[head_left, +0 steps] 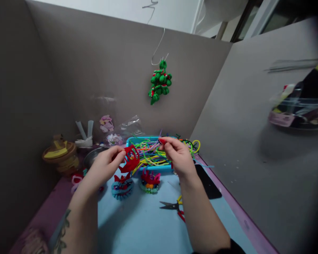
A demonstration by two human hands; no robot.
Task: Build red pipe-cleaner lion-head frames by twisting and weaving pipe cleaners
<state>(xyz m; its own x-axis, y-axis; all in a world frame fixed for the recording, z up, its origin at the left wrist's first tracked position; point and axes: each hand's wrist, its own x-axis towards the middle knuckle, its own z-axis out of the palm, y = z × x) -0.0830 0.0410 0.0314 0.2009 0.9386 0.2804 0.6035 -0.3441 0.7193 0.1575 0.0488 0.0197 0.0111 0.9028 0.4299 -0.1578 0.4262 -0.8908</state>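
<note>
My left hand pinches a red openwork piece with several gaps in it, held up in front of the blue tray. My right hand is raised to its right, thumb and fingers closed on a small red piece; its exact kind is hard to make out. Below the hands, two fuzzy figures sit on the light blue mat: a blue one with red on top and a green, orange and red one. Scissors with red and yellow handles lie open near my right forearm, which partly hides them.
A blue tray full of colourful pipe cleaners stands behind the hands. A black phone-like slab lies at right. Left are a brown lidded pot and a metal bowl. A green ornament hangs from a wire; grey panels surround the table.
</note>
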